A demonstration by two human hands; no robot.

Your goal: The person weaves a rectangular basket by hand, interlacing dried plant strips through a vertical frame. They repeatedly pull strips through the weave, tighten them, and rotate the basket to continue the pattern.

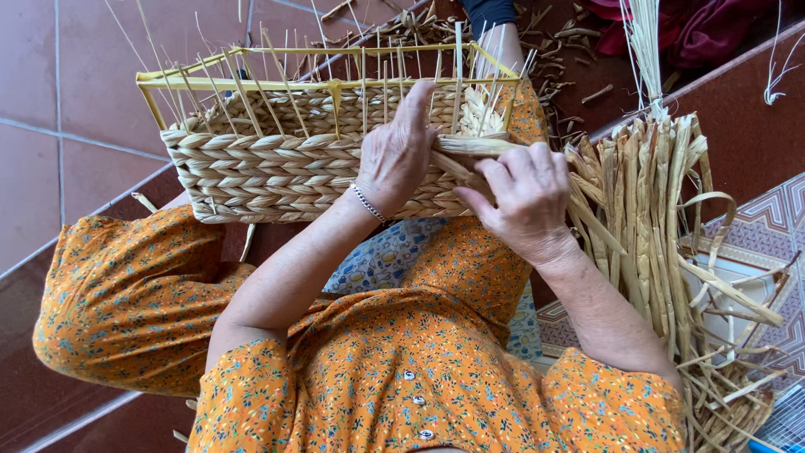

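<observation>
A half-woven rectangular basket of pale dried fibre on a yellow wire frame rests on my lap, its upper part still bare wire uprights. My left hand lies flat against the basket's woven side, fingers up between the uprights; a thin bracelet is on that wrist. My right hand pinches a flat dried fibre strand at the basket's right end, pulling it against the weave.
A thick bundle of dried fibre strands lies to my right on the step. Fibre scraps litter the red tiled floor beyond the basket. Dark red cloth sits at the top right. A patterned mat is under the bundle.
</observation>
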